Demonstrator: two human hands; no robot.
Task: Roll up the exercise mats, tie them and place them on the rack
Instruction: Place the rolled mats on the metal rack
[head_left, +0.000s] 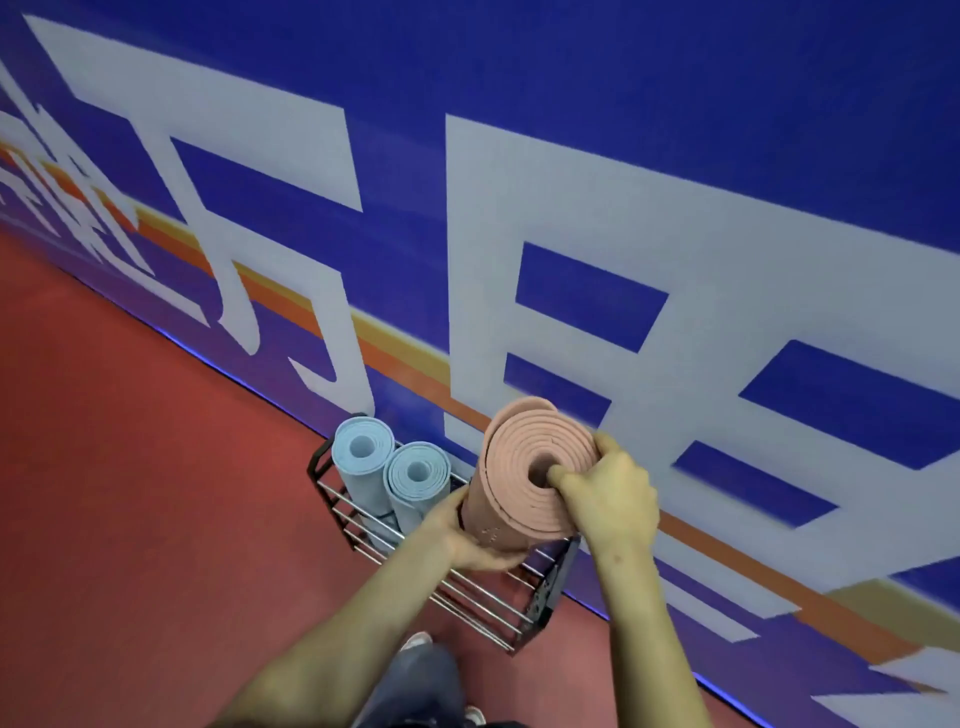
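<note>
A rolled pink mat (519, 467) stands upright over the right part of a black wire rack (483, 603) by the wall. My right hand (608, 493) grips its top end, thumb in the centre hole and fingers over the outer rim. My left hand (467, 535) wraps round the roll's side lower down. Two rolled light-blue mats (363, 457) (415, 483) stand upright in the rack's left part. Whether the pink mat's lower end rests in the rack is hidden. No tie is visible on it.
The rack stands on a red floor (130, 467) against a blue wall (675, 130) with large white characters and orange stripes. My leg and shoe (415, 644) are just in front of the rack.
</note>
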